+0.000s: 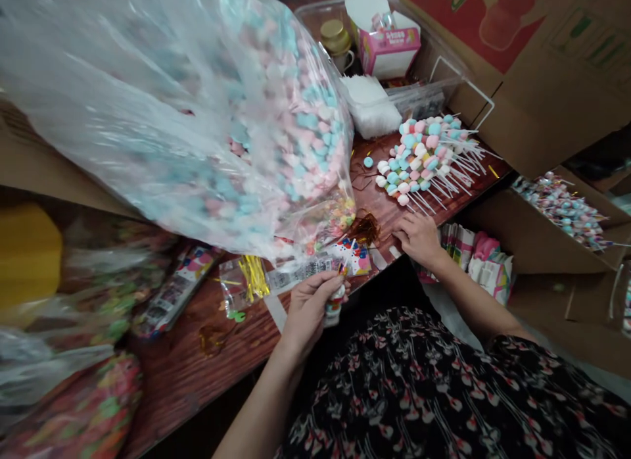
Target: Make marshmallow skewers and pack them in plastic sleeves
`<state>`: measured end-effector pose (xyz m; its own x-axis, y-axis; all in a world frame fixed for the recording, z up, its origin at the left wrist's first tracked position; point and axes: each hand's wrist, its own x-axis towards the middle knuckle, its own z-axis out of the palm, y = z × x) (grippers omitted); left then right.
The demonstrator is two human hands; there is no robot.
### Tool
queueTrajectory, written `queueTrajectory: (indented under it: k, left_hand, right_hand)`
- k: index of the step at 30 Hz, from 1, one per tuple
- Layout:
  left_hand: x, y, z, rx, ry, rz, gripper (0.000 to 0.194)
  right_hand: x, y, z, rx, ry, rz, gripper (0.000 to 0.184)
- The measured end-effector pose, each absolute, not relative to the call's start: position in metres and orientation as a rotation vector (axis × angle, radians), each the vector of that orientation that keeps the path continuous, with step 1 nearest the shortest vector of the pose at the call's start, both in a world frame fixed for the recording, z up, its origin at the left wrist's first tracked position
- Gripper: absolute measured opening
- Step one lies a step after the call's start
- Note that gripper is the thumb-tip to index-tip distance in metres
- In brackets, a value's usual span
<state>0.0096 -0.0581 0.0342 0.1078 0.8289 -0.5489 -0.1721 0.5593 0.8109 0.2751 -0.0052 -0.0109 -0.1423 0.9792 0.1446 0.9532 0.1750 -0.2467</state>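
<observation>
My left hand [313, 304] is closed around a small candy packet [334, 308] with a printed wrapper, just off the table's front edge. A stick end shows above its fingertips. My right hand [419, 239] rests at the table edge with fingers bent and slightly apart, and I see nothing in it. Just beyond it lies a pile of marshmallow skewers [419, 156] in pink, blue and white, their white sticks pointing right. Printed plastic bags [315, 265] lie flat beyond my left hand, beside gold twist ties [254, 278].
A big clear bag of marshmallows [296, 130] covers the back left. Behind the skewers stands a clear plastic bin [438, 84] holding a pink box [389, 48]. Bags of gummy candy [108, 406] lie at the left. A cardboard box [537, 255] with wrapped skewers [566, 206] stands lower right.
</observation>
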Motion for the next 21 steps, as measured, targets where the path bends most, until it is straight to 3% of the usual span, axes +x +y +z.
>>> queueTrajectory:
  k: [5, 11, 15, 21]
  left_hand:
    - [0.014, -0.061, 0.032, 0.618, 1.236, 0.910, 0.023]
    - [0.023, -0.059, 0.022, 0.671, 1.310, 1.008, 0.018]
    - [0.029, -0.053, 0.015, 0.737, 1.243, 1.112, 0.011]
    - [0.016, -0.060, 0.010, 0.825, 1.172, 1.145, 0.012]
  right_hand:
    - [0.285, -0.007, -0.006, -1.725, -2.257, 0.140, 0.017]
    - [0.256, -0.039, 0.025, -1.329, -1.740, 0.563, 0.009]
    - [0.196, -0.047, 0.028, -0.941, -1.871, 0.578, 0.022]
    - [0.171, -0.034, 0.016, -0.893, -1.872, 0.703, 0.028]
